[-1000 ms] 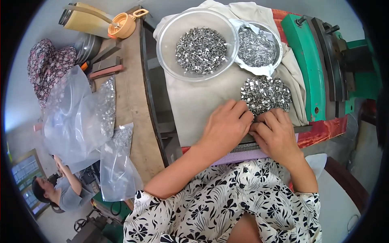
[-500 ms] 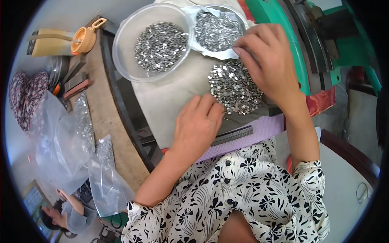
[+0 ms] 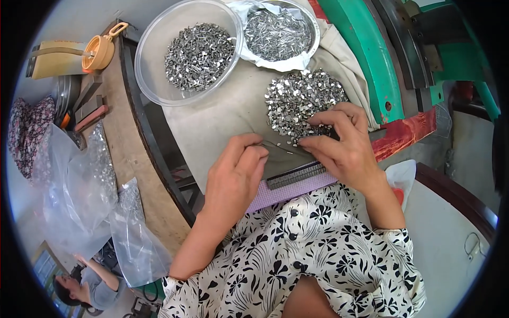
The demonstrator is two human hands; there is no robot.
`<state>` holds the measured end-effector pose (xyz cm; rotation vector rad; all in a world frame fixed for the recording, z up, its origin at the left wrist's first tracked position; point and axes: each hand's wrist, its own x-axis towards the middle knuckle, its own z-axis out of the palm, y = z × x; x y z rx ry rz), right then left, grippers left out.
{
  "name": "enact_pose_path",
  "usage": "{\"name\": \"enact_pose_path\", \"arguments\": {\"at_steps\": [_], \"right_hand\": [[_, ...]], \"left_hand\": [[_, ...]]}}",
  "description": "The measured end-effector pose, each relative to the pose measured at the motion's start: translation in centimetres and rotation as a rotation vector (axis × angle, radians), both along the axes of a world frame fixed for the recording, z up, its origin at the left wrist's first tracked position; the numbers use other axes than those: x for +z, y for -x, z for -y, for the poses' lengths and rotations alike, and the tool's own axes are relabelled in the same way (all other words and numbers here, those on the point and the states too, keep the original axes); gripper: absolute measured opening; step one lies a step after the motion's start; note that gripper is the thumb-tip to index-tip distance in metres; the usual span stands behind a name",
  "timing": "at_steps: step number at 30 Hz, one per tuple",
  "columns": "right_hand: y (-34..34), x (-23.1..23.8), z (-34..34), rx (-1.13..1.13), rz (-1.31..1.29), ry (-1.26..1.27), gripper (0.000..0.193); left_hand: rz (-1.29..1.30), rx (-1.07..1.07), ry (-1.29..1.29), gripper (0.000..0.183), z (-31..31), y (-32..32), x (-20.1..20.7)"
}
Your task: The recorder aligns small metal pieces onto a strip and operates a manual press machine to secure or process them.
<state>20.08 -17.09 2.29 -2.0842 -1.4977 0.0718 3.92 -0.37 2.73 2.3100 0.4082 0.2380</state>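
Note:
A loose heap of small shiny metal pieces (image 3: 302,100) lies on the grey-beige cloth (image 3: 207,127). At its near edge, my right hand (image 3: 344,146) touches the pieces with thumb and fingertips apart. To the left of it my left hand (image 3: 233,172) hovers low over the cloth, fingers curled together; whatever they may pinch is too small to make out. Between the hands lies a thin pin (image 3: 289,152). Closer to my body, a dark ridged strip (image 3: 297,178) rests at the edge of a purple mat (image 3: 265,200).
Beyond the heap stand a clear plastic bowl (image 3: 146,69) of small metal pieces and a round metal bowl (image 3: 316,40), lined with white, holding thin pins. Green machinery (image 3: 366,58) borders the right. Plastic bags (image 3: 135,244) hang by the wooden bench (image 3: 148,175); another person (image 3: 95,286) sits lower left.
My right hand has come down from the lined bowl to the heap's near edge. My left hand has drawn back slightly left, away from the heap. The view has shifted a little.

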Motion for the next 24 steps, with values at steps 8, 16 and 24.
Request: {"name": "enact_pose_path", "arguments": {"at_steps": [8, 16, 24], "right_hand": [[0.4, 0.1, -2.4, 0.067, 0.091, 0.008, 0.012], [1.1, -0.5, -2.6, 0.06, 0.086, 0.035, 0.016], [1.5, -0.5, -2.4, 0.001, 0.063, 0.029, 0.023]], "left_hand": [[0.061, -0.033, -0.109, 0.017, 0.1, -1.4, -0.6], [0.079, -0.009, -0.178, 0.019, 0.6, -1.0, -0.8], [0.052, 0.011, -0.18, 0.021, 0.2, 1.0, -0.5]]}}
